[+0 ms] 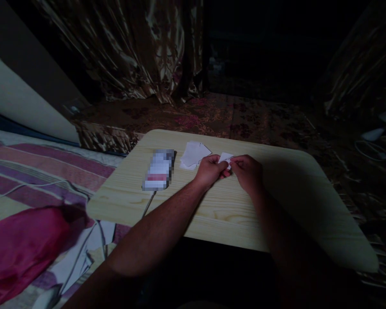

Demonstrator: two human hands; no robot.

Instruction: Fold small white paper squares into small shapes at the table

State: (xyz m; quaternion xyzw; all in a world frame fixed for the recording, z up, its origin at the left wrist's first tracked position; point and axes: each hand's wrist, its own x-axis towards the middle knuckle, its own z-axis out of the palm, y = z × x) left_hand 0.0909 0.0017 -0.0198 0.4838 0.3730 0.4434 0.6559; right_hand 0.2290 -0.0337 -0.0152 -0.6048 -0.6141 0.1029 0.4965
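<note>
A small piece of white paper (226, 156) is pinched between both my hands, above the middle of a light wooden table (218, 214). My left hand (210, 171) is closed on its left side, thumb on top. From the right, my right hand (248, 171) grips the same paper with thumb and fingers. Just left of my hands lies a loose pile of white paper pieces (194, 154). Farther left rests a phone (159, 171), its screen blurred out, with a white cable (149, 204) at its near end. The fold of the held paper is too small to make out.
A bed with a striped cover (93, 165) adjoins the table on the left. On it lie a pink cloth bag (22, 249), white papers (75, 262) and cables. Shiny curtains (161, 47) hang behind. A lamp (373, 134) stands dimly at far right.
</note>
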